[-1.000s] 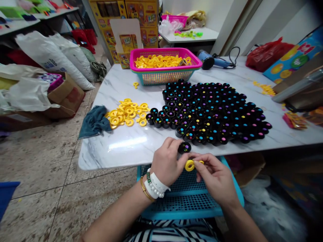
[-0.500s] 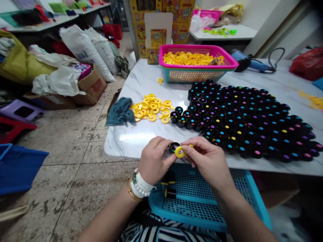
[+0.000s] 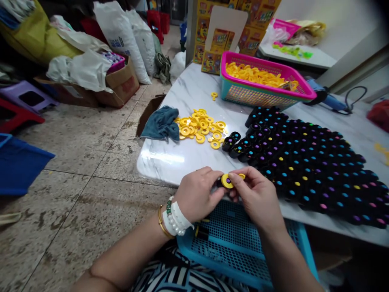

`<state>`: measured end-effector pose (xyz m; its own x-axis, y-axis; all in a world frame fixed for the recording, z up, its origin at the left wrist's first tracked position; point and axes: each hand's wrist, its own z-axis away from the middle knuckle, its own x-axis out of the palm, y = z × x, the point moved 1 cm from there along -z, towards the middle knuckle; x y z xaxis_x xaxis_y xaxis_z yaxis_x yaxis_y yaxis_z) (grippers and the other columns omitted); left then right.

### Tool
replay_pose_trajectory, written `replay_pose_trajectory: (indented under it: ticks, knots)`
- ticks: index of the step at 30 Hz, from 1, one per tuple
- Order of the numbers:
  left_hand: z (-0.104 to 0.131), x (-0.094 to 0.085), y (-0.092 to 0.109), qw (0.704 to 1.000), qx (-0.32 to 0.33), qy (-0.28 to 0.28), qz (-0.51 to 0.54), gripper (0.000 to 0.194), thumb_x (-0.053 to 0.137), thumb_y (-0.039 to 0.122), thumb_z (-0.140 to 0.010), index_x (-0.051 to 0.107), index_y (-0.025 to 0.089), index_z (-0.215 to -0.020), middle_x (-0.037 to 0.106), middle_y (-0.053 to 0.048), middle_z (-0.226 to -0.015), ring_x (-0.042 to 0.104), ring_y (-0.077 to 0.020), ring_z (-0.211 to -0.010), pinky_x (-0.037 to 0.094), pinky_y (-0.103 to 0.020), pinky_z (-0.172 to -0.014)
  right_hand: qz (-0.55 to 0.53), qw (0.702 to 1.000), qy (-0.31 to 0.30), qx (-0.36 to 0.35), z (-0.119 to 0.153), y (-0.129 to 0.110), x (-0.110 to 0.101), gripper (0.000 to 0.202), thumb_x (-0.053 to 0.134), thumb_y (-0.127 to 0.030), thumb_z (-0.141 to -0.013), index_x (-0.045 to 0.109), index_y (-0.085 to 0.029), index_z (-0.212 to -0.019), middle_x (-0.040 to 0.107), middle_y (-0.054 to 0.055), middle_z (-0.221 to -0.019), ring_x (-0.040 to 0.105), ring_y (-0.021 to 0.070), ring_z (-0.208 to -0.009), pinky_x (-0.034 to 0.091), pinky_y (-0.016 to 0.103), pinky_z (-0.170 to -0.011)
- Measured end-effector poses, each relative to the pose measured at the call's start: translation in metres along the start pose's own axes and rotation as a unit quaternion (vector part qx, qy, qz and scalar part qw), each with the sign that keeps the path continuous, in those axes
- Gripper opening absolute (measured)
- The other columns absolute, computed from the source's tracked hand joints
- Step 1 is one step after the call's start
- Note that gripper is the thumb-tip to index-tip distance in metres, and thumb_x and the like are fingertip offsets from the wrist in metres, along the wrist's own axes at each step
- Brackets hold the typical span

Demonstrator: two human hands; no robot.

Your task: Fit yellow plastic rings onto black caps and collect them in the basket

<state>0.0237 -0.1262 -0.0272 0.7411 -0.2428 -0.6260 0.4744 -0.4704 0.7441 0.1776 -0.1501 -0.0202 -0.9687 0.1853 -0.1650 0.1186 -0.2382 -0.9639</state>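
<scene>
My left hand (image 3: 199, 194) is closed around a short black cylinder (image 3: 218, 182), mostly hidden by the fingers. Against its open end sits a yellow ring cap (image 3: 224, 181), with a purple dot showing through the hole. My right hand (image 3: 257, 198) pinches this cap between thumb and fingers; another bit of yellow (image 3: 242, 176) shows past the thumb. Both hands are over the table's front edge, above a blue mesh basket (image 3: 223, 269) holding black cylinders with yellow ends (image 3: 201, 232). Loose yellow ring caps (image 3: 199, 125) lie in a pile beyond my hands.
Rows of black cylinders (image 3: 306, 170) with coloured dots cover the table's right side. A pink-rimmed basket (image 3: 267, 97) of yellow caps stands at the back, near a blue corded tool (image 3: 332, 101). A teal cloth (image 3: 162, 123) lies at the left edge. Sacks (image 3: 121, 38) stand on the floor.
The yellow ring cap has moved from beside the black cylinder onto its open end, where the purple dot now shows through. The camera view has turned left and tilted.
</scene>
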Motion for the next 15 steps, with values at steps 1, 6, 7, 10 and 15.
replay_pose_trajectory:
  ticks: [1,6,7,10,15]
  knots:
    - [-0.001,-0.002,0.003,0.999,-0.017,-0.017,0.022,0.021,0.062,0.030,-0.085,0.065,0.016,-0.100,0.064,-0.002,-0.075,0.059,-0.0139,-0.066,0.046,-0.026,-0.061,0.004,1.000,-0.011,0.000,0.000,0.000,0.000,0.027,0.070,-0.042,-0.080,0.060,-0.017,-0.083,0.062,-0.003,-0.057,0.054,0.0077,-0.044,0.043,0.015,-0.038]
    - [-0.009,-0.001,0.008,0.988,-0.119,-0.017,0.096,0.024,0.051,0.036,-0.093,0.061,0.014,-0.088,0.060,0.002,-0.058,0.055,-0.0103,-0.053,0.040,-0.021,-0.051,0.031,0.999,-0.029,-0.021,0.000,0.001,0.000,0.022,0.064,-0.040,-0.086,0.055,-0.019,-0.082,0.052,-0.007,-0.049,0.047,0.0070,-0.041,0.038,0.015,-0.038]
    - [-0.010,0.001,0.008,0.987,-0.128,-0.012,0.101,0.024,0.050,0.034,-0.093,0.060,0.015,-0.084,0.059,0.002,-0.058,0.055,-0.0099,-0.053,0.039,-0.021,-0.051,0.028,0.999,-0.022,-0.031,0.000,0.002,0.000,0.022,0.064,-0.039,-0.086,0.054,-0.020,-0.082,0.051,-0.008,-0.049,0.046,0.0070,-0.041,0.037,0.016,-0.038]
    - [-0.009,0.006,0.007,0.985,-0.130,-0.002,0.110,0.023,0.050,0.034,-0.094,0.060,0.016,-0.085,0.058,0.002,-0.059,0.054,-0.0091,-0.052,0.039,-0.020,-0.050,0.001,0.999,-0.008,-0.047,0.000,0.006,0.002,0.022,0.064,-0.039,-0.086,0.054,-0.021,-0.081,0.050,-0.008,-0.051,0.043,0.0067,-0.041,0.035,0.016,-0.038]
    - [0.005,0.015,0.007,0.993,-0.042,0.069,0.082,0.027,0.057,0.032,-0.090,0.057,0.017,-0.113,0.061,0.002,-0.069,0.057,-0.0108,-0.059,0.047,-0.023,-0.059,-0.021,0.997,0.022,-0.075,0.004,0.014,0.001,0.020,0.067,-0.038,-0.084,0.066,-0.018,-0.087,0.059,-0.001,-0.074,0.056,0.0113,-0.064,0.046,0.021,-0.054]
